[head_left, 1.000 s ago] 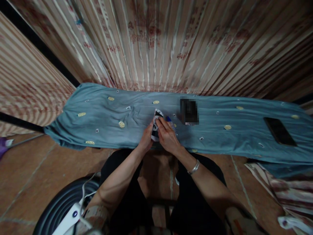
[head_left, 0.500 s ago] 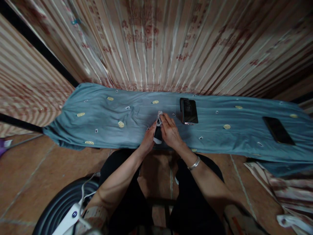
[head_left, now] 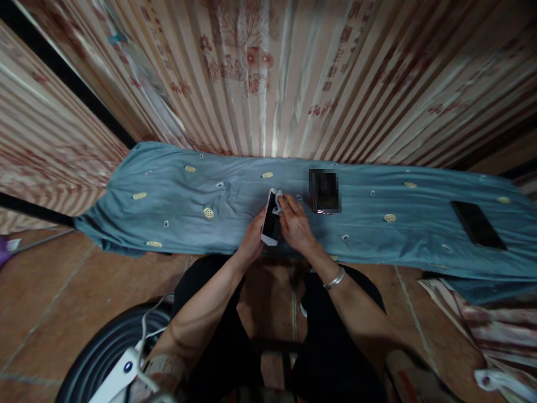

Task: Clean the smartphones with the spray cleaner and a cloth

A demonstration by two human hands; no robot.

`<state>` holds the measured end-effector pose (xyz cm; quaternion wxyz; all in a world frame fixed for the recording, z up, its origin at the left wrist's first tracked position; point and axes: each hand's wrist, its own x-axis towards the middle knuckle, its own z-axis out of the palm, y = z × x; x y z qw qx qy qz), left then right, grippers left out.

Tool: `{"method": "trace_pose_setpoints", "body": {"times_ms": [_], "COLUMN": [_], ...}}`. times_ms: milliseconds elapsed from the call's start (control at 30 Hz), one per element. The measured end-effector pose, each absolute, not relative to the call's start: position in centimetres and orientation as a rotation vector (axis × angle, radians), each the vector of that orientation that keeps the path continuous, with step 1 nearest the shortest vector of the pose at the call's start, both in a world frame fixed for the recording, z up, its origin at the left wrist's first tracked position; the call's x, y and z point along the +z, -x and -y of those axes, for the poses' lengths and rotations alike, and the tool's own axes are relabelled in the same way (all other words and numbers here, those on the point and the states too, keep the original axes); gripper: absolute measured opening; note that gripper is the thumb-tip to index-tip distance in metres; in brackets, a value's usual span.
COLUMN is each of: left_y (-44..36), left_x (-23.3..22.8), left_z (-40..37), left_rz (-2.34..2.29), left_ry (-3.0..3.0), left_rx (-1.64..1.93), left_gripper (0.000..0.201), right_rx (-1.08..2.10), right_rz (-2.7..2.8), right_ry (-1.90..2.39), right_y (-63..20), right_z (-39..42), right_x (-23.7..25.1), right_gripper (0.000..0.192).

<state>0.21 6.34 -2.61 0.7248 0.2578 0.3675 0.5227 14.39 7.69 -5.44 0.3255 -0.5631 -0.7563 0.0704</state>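
My left hand (head_left: 253,234) is closed around the left edge of a white-framed smartphone (head_left: 271,226), its dark screen tilted up toward me. With bent fingers my right hand (head_left: 296,225) presses a small crumpled white tissue or cloth (head_left: 277,202) to the upper part of the screen. Part of the tissue is hidden under the fingertips. Both hands are just above the front half of a blue-green cloth (head_left: 235,196) with yellow and white prints.
A dark, glossy flat device (head_left: 325,191), blurred, lies right of my hands. Farther right is a black phone (head_left: 478,225). A pleated curtain (head_left: 251,112) hangs behind the cloth. Down at left are a white power strip (head_left: 114,374) and a round ridged black object (head_left: 90,347).
My right hand has shifted slightly right across the phone with the tissue, uncovering more dark screen. The phone has turned slightly in my left hand.
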Motion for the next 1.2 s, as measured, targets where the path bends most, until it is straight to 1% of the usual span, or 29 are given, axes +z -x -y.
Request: {"method": "trace_pose_setpoints", "body": {"times_ms": [167,367,600,967,1200], "left_y": [0.0,0.1,0.2,0.0,-0.1], "left_x": [-2.5,-2.2,-2.7,-2.7,-2.3], "left_z": [-6.4,-6.4,-6.6,-7.1,-7.5], "left_rz": [-0.782,-0.785,-0.802,-0.811,-0.844], "left_ry": [-0.579,-0.564,-0.569,-0.528,-0.584], "left_rx": [1.150,1.124,1.148,1.171,1.249], "left_gripper": [0.034,0.039,0.031,0.027,0.020], "right_rx": [0.217,0.213,0.214,0.214,0.220], "right_rz": [2.029,1.990,1.989,1.997,2.049], "right_ry": [1.535,1.507,1.502,1.441,1.435], "right_y": [-14.6,-14.5,-14.7,-14.8,-14.4], "right_z": [-7.7,-7.6,-7.8,-7.3,-6.8], "right_x": [-5.5,-5.7,-5.9,-5.7,-5.4], "right_gripper": [0.057,0.055,0.055,0.052,0.050]}}
